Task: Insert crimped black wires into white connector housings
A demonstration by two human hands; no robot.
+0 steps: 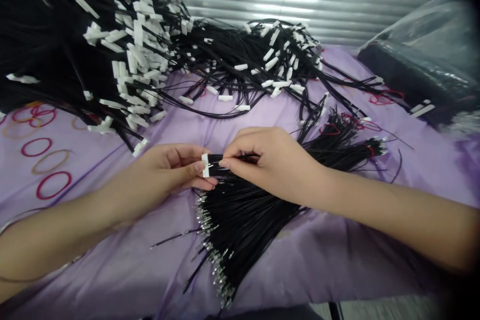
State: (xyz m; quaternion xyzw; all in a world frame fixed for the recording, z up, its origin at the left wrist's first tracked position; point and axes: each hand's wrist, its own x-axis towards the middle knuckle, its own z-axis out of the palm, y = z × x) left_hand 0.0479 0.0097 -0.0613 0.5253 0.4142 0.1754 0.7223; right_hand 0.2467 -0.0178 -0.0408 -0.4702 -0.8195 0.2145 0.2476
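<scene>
My left hand [180, 167] pinches a small white connector housing [205, 165] between thumb and fingers. Several black wires run out of the housing's right side. Just to the right, my right hand [258, 155] is closed on a thin black wire [245, 156], its metal tip pointing left at the housing. Whether the tip is inside a slot is too small to tell. Below both hands lies a fanned bundle of black wires [255, 220], with silvery crimped terminals [215, 260] along its left edge.
A large heap of black cables with white connectors [138, 60] fills the back left, and another cable pile [240, 50] lies at the back. Rubber bands [53, 185] are scattered at left on the purple cloth [123, 260]. A clear plastic bag [423, 55] stands at right.
</scene>
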